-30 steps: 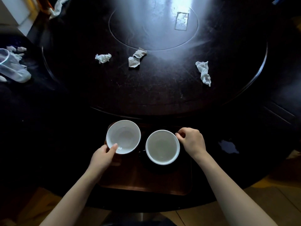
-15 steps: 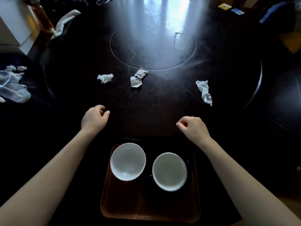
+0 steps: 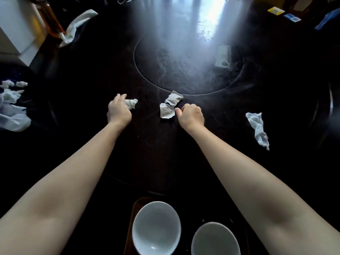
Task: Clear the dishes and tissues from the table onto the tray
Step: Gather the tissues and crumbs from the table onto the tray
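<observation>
On the dark round table (image 3: pixel 165 155), my left hand (image 3: pixel 118 112) curls over the left side of a small crumpled tissue (image 3: pixel 132 103). My right hand (image 3: pixel 191 115) is curled, and its thumb and forefinger meet at the right edge of a flattened, stained tissue (image 3: pixel 168 107). A third, long twisted tissue (image 3: pixel 257 128) lies apart, to the right of my right hand. Near the bottom edge, two empty white bowls (image 3: pixel 156 227) (image 3: pixel 215 240) stand side by side on the brown tray (image 3: pixel 131 216), between my forearms.
A clear plastic bag with several tissues (image 3: pixel 11 115) sits at the far left. A white cloth (image 3: pixel 77 24) and an amber bottle (image 3: pixel 53 21) are at the back left. Small cards (image 3: pixel 276 11) lie at the back right. A round inset (image 3: pixel 184 61) marks the table's centre.
Both hands left the bowls on the tray and reached forward across the table; they are now at the two nearer tissues. The view has moved forward with them.
</observation>
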Action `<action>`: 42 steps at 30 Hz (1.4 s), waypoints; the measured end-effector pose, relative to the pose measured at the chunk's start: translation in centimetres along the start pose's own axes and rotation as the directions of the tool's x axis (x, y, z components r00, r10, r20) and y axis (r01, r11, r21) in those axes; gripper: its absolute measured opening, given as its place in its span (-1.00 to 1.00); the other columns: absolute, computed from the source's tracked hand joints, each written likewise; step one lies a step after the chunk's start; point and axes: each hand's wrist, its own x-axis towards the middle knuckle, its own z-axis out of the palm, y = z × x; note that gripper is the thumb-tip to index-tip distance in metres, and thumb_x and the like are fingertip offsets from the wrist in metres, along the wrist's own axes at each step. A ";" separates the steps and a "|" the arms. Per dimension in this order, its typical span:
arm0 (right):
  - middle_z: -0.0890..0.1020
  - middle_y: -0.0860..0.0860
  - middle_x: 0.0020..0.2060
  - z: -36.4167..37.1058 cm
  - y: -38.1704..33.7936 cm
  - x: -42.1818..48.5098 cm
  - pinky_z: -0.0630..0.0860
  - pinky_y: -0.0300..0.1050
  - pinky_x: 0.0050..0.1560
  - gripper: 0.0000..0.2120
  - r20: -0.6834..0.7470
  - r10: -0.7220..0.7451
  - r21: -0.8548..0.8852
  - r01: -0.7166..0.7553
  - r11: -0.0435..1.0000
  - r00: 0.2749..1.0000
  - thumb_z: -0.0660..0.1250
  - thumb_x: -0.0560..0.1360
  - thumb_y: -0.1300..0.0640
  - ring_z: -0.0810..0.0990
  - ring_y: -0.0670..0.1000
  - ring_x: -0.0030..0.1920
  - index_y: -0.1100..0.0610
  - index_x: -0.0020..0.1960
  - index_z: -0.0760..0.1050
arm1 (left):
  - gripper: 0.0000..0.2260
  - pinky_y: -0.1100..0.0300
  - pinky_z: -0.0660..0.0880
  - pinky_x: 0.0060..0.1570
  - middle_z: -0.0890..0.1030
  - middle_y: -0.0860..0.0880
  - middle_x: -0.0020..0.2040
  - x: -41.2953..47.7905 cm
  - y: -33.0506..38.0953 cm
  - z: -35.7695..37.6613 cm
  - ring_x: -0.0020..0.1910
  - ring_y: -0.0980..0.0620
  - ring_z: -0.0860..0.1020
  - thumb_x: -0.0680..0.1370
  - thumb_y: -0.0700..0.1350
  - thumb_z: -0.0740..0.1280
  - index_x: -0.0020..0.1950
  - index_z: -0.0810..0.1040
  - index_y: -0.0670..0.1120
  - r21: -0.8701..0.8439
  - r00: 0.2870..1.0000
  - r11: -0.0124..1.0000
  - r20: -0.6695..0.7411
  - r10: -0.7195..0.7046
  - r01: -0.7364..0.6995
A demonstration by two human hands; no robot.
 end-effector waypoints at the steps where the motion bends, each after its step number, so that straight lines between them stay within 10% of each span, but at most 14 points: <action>1: 0.51 0.18 0.21 0.4 -0.5 0.5 0.41 0.06 0.18 -0.55 -0.014 0.010 -0.003 -0.010 1.000 1.000 0.14 0.57 -0.09 0.42 0.18 0.25 0.25 0.22 0.45 | -0.59 -0.05 0.19 0.38 0.23 -0.11 0.50 0.5 0.1 0.2 0.45 -0.12 0.21 0.56 -0.22 0.08 0.43 0.29 -0.09 0.015 1.000 1.000 0.010 0.006 -0.007; 7: 0.45 0.16 0.24 2.9 -2.8 2.2 0.39 -0.01 0.19 -0.62 -0.085 -0.023 -0.066 0.017 0.998 0.996 0.26 0.54 0.04 0.40 0.15 0.24 0.23 0.27 0.35 | -0.72 0.02 0.39 0.21 0.59 -0.14 0.17 1.7 0.1 1.1 0.23 -0.13 0.44 0.51 -0.13 0.25 0.20 0.55 -0.11 -0.044 0.994 0.995 -0.060 0.090 -0.092; 26: 0.64 0.10 0.05 1.9 -1.1 2.9 0.47 -0.06 0.10 -0.78 0.108 0.010 0.233 -0.035 0.972 0.994 0.26 0.45 0.24 0.57 0.11 0.11 0.16 0.08 0.54 | -0.89 0.41 0.41 -0.11 0.52 0.01 -0.03 -2.9 0.9 3.7 -0.01 0.04 0.53 0.49 -0.22 0.31 0.00 0.52 -0.12 -0.347 0.985 0.925 -0.126 0.117 -0.154; 32: 0.66 0.10 0.03 -0.6 -1.4 5.6 0.52 -0.05 0.14 -0.84 -0.063 0.019 0.452 0.012 0.892 0.998 0.28 0.47 0.22 0.60 0.07 0.08 0.18 0.00 0.59 | -0.91 0.16 0.50 -0.02 0.51 0.07 -0.07 -3.1 0.7 4.1 0.00 -0.01 0.53 0.51 -0.16 0.30 0.00 0.53 -0.08 -0.313 0.972 0.928 -0.179 0.150 -0.201; 42: 0.46 0.18 0.26 1.5 -2.7 7.7 0.34 0.01 0.28 -0.64 -0.033 0.084 0.211 -0.075 0.975 0.996 0.30 0.49 0.14 0.38 0.19 0.29 0.20 0.25 0.39 | -0.86 0.14 0.47 0.03 0.50 0.07 -0.09 -3.2 0.9 3.9 0.00 -0.01 0.53 0.52 -0.15 0.29 0.04 0.58 -0.08 -0.299 0.976 0.937 -0.170 0.136 -0.182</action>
